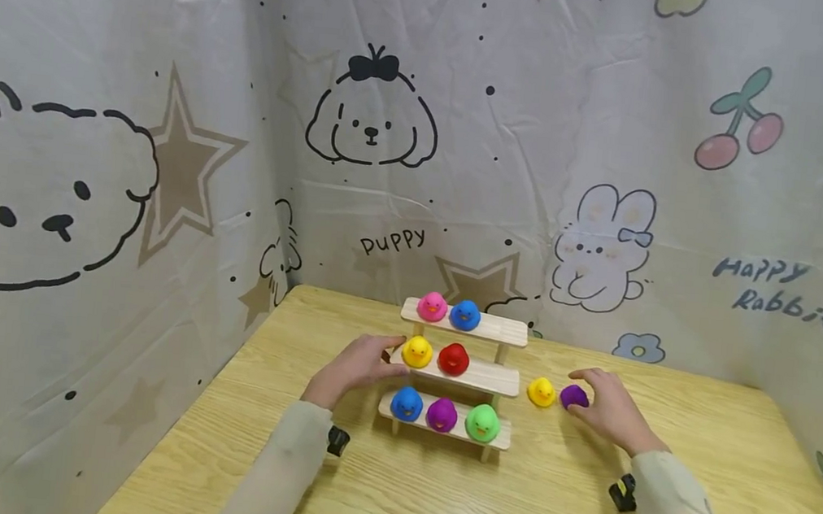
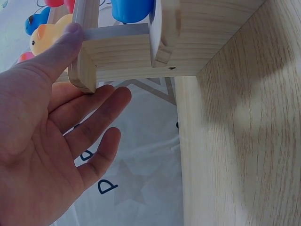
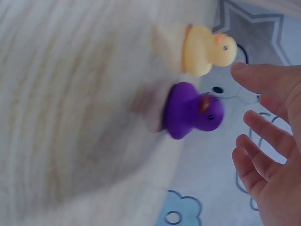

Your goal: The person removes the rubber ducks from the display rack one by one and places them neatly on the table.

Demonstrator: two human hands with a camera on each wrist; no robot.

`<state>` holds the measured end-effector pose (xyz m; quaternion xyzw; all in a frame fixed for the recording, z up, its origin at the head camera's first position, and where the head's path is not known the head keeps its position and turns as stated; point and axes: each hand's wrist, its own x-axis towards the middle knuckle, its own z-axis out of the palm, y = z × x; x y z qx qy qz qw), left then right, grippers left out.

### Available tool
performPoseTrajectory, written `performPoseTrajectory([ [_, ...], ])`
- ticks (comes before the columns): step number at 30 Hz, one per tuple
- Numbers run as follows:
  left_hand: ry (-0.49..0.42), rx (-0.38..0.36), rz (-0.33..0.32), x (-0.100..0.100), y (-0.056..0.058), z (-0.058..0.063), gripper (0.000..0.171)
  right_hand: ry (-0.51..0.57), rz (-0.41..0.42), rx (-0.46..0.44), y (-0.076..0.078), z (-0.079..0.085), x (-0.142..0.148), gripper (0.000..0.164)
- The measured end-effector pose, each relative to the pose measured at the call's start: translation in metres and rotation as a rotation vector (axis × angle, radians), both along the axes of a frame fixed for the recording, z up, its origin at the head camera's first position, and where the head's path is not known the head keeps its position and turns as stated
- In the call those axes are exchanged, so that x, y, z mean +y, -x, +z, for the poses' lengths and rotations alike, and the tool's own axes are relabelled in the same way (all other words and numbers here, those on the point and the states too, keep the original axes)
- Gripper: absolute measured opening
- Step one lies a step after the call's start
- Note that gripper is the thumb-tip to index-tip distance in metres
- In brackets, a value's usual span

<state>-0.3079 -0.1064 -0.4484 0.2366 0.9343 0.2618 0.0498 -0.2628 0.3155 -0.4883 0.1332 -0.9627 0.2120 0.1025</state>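
Note:
A three-tier wooden display shelf (image 1: pixel 496 377) stands on the table, holding small rubber ducks. My left hand (image 1: pixel 361 367) grips the left end of its middle tier; in the left wrist view the thumb lies against the board (image 2: pixel 84 70) and the fingers reach behind it. Nearest that hand is a yellow duck (image 1: pixel 417 352), with a red duck (image 1: pixel 454 359) beside it. Right of the shelf, my right hand (image 1: pixel 611 409) hovers with parted fingers by a purple duck (image 3: pixel 188 110), apart from it in the right wrist view. A second yellow duck (image 3: pixel 202 49) sits next to the purple one.
On the top tier are a pink duck (image 1: pixel 432 307) and a blue duck (image 1: pixel 465 316). The bottom tier bears a blue duck (image 1: pixel 407 404), a purple duck (image 1: pixel 442 415) and a green duck (image 1: pixel 483 423). A printed curtain (image 1: pixel 499 175) hangs behind the wooden table (image 1: pixel 390 500).

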Motion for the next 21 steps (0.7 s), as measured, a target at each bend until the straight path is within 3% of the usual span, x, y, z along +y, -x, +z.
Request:
performPoseTrajectory([
  [13, -0.018, 0.012, -0.016, 0.0, -0.001, 0.0, 0.064, -0.026, 0.03, 0.075, -0.014, 0.02, -0.02, 0.045],
  [21, -0.023, 0.007, -0.006, -0.002, -0.001, 0.004, 0.065, -0.024, 0.098, 0.133, -0.022, 0.032, -0.042, 0.04],
])
